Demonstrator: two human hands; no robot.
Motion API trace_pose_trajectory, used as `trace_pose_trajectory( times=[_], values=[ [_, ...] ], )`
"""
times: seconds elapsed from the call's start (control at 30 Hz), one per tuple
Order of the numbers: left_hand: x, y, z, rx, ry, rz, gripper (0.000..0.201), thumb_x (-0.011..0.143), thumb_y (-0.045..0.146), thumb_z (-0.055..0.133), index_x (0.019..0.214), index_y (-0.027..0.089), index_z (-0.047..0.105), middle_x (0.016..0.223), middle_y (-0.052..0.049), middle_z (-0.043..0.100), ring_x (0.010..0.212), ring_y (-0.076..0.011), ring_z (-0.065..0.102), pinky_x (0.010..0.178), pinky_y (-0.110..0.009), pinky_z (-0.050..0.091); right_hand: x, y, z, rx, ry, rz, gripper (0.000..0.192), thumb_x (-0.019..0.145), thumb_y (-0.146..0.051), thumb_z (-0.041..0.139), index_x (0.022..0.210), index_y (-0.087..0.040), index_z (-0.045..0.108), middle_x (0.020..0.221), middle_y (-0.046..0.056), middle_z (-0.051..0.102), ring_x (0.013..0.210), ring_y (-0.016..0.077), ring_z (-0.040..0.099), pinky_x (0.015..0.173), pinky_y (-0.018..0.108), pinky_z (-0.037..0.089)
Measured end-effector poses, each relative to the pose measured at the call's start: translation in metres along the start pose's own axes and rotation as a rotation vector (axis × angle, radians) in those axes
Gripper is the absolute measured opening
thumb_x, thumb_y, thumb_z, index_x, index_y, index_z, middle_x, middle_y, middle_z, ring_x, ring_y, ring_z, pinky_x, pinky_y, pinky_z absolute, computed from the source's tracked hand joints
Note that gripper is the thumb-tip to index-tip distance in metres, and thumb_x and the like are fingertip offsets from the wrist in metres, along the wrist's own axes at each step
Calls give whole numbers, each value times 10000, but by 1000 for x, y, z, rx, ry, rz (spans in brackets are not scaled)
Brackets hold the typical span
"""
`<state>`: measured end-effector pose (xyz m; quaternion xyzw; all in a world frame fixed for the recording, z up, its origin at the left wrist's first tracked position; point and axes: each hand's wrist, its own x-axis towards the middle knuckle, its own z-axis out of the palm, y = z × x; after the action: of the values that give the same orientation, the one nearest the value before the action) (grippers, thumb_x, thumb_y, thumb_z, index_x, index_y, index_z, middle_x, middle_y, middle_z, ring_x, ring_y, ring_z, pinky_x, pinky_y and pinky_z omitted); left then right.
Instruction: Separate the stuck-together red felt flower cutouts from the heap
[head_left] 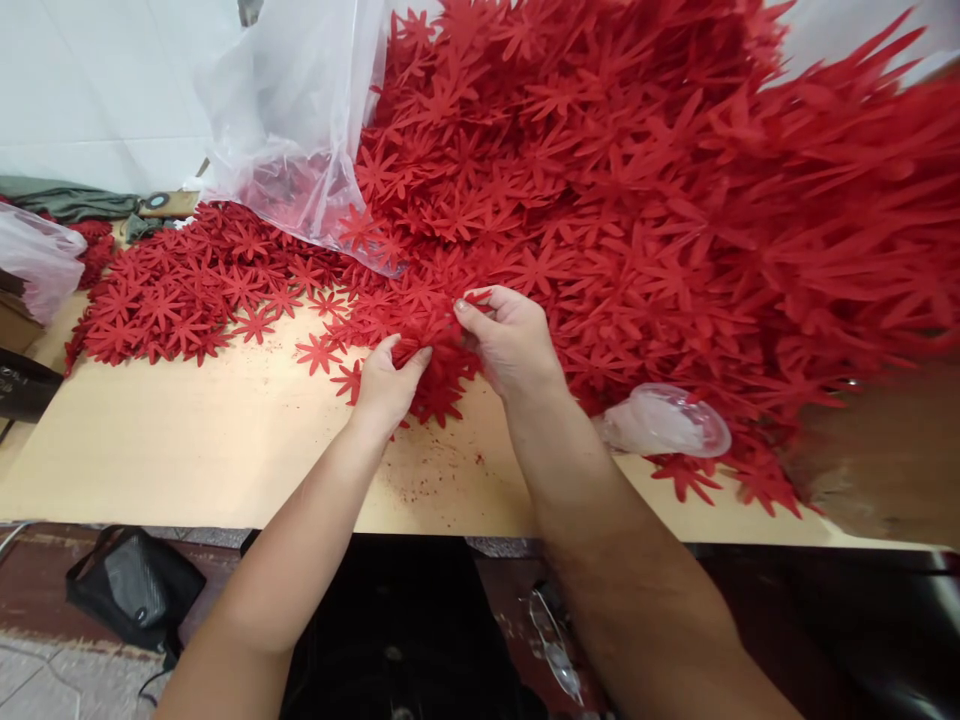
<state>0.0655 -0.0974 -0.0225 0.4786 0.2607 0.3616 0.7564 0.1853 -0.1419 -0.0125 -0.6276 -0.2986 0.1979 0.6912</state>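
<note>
A large heap of red flower-shaped cutouts [540, 270], each with several narrow petals, covers the back of the table. At the heap's front edge, my left hand [386, 385] is closed around some red flower-shaped cutouts [439, 375], thumb on top. My right hand [517, 340] is just to the right of it, thumb and forefinger pinched on a red petal of a cutout [476, 297]. Its other fingers are curled and partly hidden. A few loose cutouts [319, 353] lie on the table left of my left hand.
A clear plastic bag [300, 130] stands at the back, beside a lower red pile [165, 290]. A clear plastic cup [664, 420] lies on its side near my right forearm. Red crumbs dot the tabletop [187, 440]. A black bag [135, 585] sits below the front edge.
</note>
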Motion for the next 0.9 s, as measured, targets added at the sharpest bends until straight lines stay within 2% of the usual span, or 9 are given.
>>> trace_pose_trajectory(
  times=[0.1,0.2,0.33,0.4,0.47,0.53,0.6,0.8,0.9],
  values=[
    [-1,0,-1,-15,17,-1,86,737,195,670,810,165,638,850,-43,716,793,-151,644,865,-322,486,10,3,-4,-76,57,-12,325,740,-463,639,643,-246,417,510,-33,470,456,138,484,459,320,460],
    [0,-2,-3,7,61,-1,159,724,284,704,819,166,656,888,-57,726,833,-167,653,879,-330,480,23,7,-8,-113,102,-63,349,771,-520,608,657,-252,414,481,-47,409,434,137,455,437,317,436],
    [2,-5,-4,-5,44,-22,263,708,390,712,833,162,670,893,-70,729,839,-190,663,869,-352,486,29,3,-10,-124,99,-148,339,719,-485,686,911,-240,553,743,25,605,664,174,611,589,346,522],
    [2,-4,-4,-25,35,-28,241,719,370,701,830,158,670,875,-70,730,823,-192,667,861,-357,490,21,-4,-9,-143,42,-153,457,696,-459,716,1068,-238,568,912,66,639,819,193,639,693,362,535],
    [3,-2,-2,-36,28,-38,183,743,324,676,814,156,661,863,-68,730,819,-189,669,867,-361,488,8,-11,-6,-169,-90,-128,472,689,-462,722,1082,-231,600,935,68,645,865,197,635,745,364,528],
    [3,-1,-2,-24,9,-54,132,756,276,661,813,157,649,873,-63,729,848,-188,669,885,-361,478,-5,-16,-2,-191,-264,-80,388,662,-468,736,942,-213,652,821,40,643,787,181,621,719,346,519],
    [3,0,-1,15,-25,-71,107,753,222,657,837,158,641,893,-55,727,890,-187,662,904,-356,466,-14,-17,3,-168,-331,-40,309,625,-451,758,772,-202,648,700,8,614,668,145,580,652,314,499],
    [0,1,0,125,-73,-63,121,724,133,657,842,154,636,849,-31,715,812,-155,641,859,-324,472,-12,-10,11,-82,-75,-6,318,675,-431,724,559,-205,532,505,-37,476,470,82,404,466,250,346],
    [-1,2,1,91,-88,-72,44,737,164,657,764,152,624,749,-17,693,693,-130,613,784,-303,478,-6,-11,9,-51,24,-26,365,749,-468,658,546,-213,495,493,-30,453,464,93,399,464,258,352]
  ],
)
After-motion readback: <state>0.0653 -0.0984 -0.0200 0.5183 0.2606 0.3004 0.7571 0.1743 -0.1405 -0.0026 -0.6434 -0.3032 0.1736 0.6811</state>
